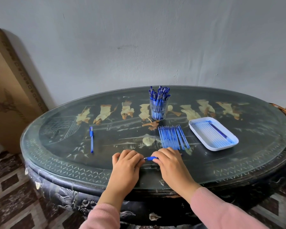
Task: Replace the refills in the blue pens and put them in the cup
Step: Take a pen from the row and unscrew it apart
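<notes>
The oval lacquered table [238, 162] fills the view under a sheet of glass, and the work is laid out on it in stations, probably so each part has its own place. At about two o'clock from the hands lies the white tray [203, 141], holding pale emptied refills with one dark blue one across them, likely the discard spot. At twelve o'clock, towards the far edge, stands the clear cup [158, 109], already crowded with blue pens standing upright, so the task looks well along. Just beyond the right hand, at one o'clock, the row of fresh refills [172, 138] lies side by side with tips pointing away, close enough to pick one without reaching. At ten o'clock a single capped blue pen [91, 139] lies apart, apparently waiting its turn. At the near edge both hands meet on the pen in hand [151, 158], held level just over the glass: the left hand [126, 162] curls its fingers shut around the tip end, and the right hand [169, 160] closes over the barrel, a grip that suits twisting the tip section.
</notes>
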Available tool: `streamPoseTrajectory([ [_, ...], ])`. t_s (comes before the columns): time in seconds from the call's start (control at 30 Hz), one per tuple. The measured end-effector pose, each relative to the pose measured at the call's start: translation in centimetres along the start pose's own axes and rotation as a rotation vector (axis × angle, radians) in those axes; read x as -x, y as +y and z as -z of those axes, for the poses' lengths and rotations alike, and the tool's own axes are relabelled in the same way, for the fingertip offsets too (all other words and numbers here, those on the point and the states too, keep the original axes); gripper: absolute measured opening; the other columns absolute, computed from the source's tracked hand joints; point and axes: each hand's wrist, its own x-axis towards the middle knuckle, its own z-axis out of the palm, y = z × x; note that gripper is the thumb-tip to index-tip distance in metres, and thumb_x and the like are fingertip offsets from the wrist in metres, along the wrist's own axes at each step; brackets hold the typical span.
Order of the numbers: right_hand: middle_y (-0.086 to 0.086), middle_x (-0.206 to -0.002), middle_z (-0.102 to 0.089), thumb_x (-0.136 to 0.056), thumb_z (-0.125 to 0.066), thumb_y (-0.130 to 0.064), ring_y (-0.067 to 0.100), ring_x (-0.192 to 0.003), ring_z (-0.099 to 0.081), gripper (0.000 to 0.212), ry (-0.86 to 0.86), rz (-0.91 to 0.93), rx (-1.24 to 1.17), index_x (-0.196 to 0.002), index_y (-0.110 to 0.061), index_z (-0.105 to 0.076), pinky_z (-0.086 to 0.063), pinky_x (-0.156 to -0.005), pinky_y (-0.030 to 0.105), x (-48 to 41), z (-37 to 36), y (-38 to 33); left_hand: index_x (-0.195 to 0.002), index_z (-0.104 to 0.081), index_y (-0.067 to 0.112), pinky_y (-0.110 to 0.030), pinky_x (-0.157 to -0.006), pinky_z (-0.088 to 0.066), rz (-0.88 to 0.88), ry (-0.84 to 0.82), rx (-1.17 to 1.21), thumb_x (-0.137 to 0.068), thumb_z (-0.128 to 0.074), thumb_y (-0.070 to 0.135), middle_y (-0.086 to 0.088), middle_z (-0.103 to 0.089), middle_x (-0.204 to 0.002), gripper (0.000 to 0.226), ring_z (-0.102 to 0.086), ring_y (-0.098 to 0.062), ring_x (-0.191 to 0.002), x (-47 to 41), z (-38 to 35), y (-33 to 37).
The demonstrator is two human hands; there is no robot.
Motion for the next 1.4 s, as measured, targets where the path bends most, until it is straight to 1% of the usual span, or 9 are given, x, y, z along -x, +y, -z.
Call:
streamPoseTrajectory([
  [0.27,-0.014,-0.095,-0.058,-0.095,-0.056,-0.023,0.01,-0.088,-0.05,0.01,-0.003,0.032,0.036,-0.103,-0.026,-0.06,-0.047,-0.079,0.029,0.0,0.0,-0.1,-0.095,-0.056,0.036,-0.025,-0.097,-0.021,0.121,-0.105,0.149,-0.097,-0.022,0.06,0.027,-0.05,-0.094,0.042,-0.043,0.005,-0.105,0.1,0.9,0.4],
  [0.37,-0.012,-0.096,-0.058,-0.096,-0.053,-0.023,0.011,-0.087,-0.051,0.01,-0.007,0.025,0.036,-0.104,-0.025,-0.059,-0.049,-0.079,0.032,0.1,0.0,-0.1,-0.117,-0.047,0.041,-0.017,-0.1,-0.017,0.124,-0.111,0.17,-0.094,-0.031,0.06,0.029,-0.05,-0.106,0.034,-0.042,0.008,-0.111,0.2,1.2,0.5],
  [0.5,-0.013,-0.097,-0.058,-0.098,-0.049,-0.025,0.011,-0.087,-0.049,0.012,-0.029,0.033,0.05,-0.106,-0.025,-0.058,-0.048,-0.079,0.03,0.1,0.1,-0.2,-0.103,-0.047,0.04,-0.026,-0.094,-0.026,0.096,-0.081,0.116,-0.097,-0.033,0.045,0.027,-0.051,-0.101,0.016,-0.042,0.003,-0.101,0.4,0.7,0.4],
  [0.63,-0.013,-0.097,-0.057,-0.097,-0.05,-0.027,0.011,-0.087,-0.049,0.012,-0.037,0.025,0.051,-0.106,-0.026,-0.058,-0.048,-0.078,0.03,0.0,0.1,-0.2,-0.114,-0.053,0.036,-0.025,-0.096,-0.024,0.129,-0.075,0.131,-0.095,-0.017,0.067,0.027,-0.051,-0.106,0.051,-0.04,0.006,-0.105,0.3,0.5,0.4],
  [0.83,-0.013,-0.097,-0.055,-0.101,-0.04,-0.029,0.012,-0.085,-0.049,0.016,-0.058,0.034,0.092,-0.108,-0.027,-0.054,-0.047,-0.077,0.031,0.1,0.1,-0.3,-0.103,-0.051,0.034,-0.03,-0.089,-0.034,0.097,-0.032,0.118,-0.094,-0.041,0.048,0.022,-0.053,-0.099,0.019,-0.047,-0.003,-0.095,0.4,0.4,0.3],
  [0.97,-0.013,-0.097,-0.056,-0.1,-0.045,-0.03,0.011,-0.086,-0.049,0.014,-0.061,0.018,0.089,-0.108,-0.027,-0.056,-0.048,-0.077,0.031,0.1,0.1,-0.3,-0.108,-0.06,0.032,-0.023,-0.089,-0.025,0.119,-0.011,0.099,-0.098,-0.028,0.061,0.022,-0.052,-0.101,0.045,-0.046,0.0,-0.097,0.2,0.5,0.4],
  [1.17,-0.013,-0.096,-0.055,-0.103,-0.036,-0.031,0.012,-0.084,-0.048,0.019,-0.055,0.028,0.107,-0.107,-0.027,-0.054,-0.047,-0.075,0.031,0.1,0.1,-0.3,-0.101,-0.052,0.032,-0.029,-0.085,-0.036,0.093,-0.003,0.154,-0.095,-0.047,0.043,0.023,-0.05,-0.095,0.014,-0.047,-0.003,-0.089,0.4,0.7,0.4],
  [1.27,-0.014,-0.096,-0.055,-0.102,-0.041,-0.03,0.012,-0.084,-0.048,0.015,-0.054,0.029,0.114,-0.107,-0.028,-0.054,-0.047,-0.075,0.03,0.1,0.0,-0.4,-0.101,-0.06,0.029,-0.03,-0.085,-0.035,0.121,0.008,0.154,-0.099,-0.032,0.056,0.02,-0.054,-0.095,0.039,-0.048,-0.004,-0.09,0.3,0.7,0.4],
  [1.4,-0.014,-0.097,-0.055,-0.1,-0.044,-0.028,0.011,-0.084,-0.048,0.014,-0.053,0.027,0.11,-0.108,-0.027,-0.055,-0.046,-0.075,0.03,0.1,0.1,-0.3,-0.118,-0.054,0.034,-0.019,-0.095,-0.03,0.104,-0.011,0.214,-0.09,-0.054,0.051,0.022,-0.054,-0.096,0.033,-0.049,0.0,-0.095,0.5,1.0,0.4],
])
